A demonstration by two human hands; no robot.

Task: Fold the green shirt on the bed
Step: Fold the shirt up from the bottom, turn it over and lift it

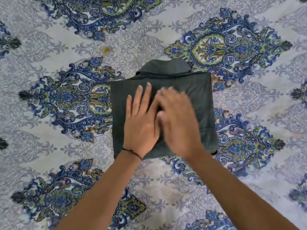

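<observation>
The dark green shirt (197,97) lies in the middle of the bed as a compact rectangular bundle, its collar sticking out at the far edge. My left hand (141,120) rests flat on the bundle's left half, fingers spread and pointing away from me. My right hand (177,120) lies palm down beside it on the middle of the bundle, blurred by motion, its fingers loosely together. Neither hand grips the cloth. A thin dark thread circles my left wrist.
The bed is covered by a pale sheet (66,146) printed with blue and green paisley medallions, spreading out on all sides of the shirt. A small yellowish stain (106,49) marks the sheet beyond the shirt.
</observation>
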